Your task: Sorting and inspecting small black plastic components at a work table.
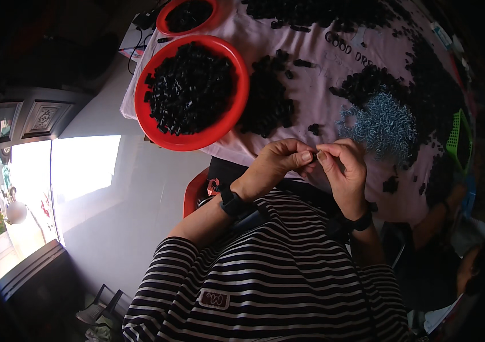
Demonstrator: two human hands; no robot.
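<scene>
Now both hands meet at counter (288, 40) edge: left hand (277, 162) and right hand (342, 165), each grip pinching small black part (314, 160) between fingertips. I judge risk: part slips, drops into lap; elbow nudges red bowl (154, 122) overhanging edge; screws (382, 125) scatter.

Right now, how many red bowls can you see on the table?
2. The large red bowl of black parts sits at the table's near left; a smaller red bowl lies beyond it, partly cut off.
</scene>
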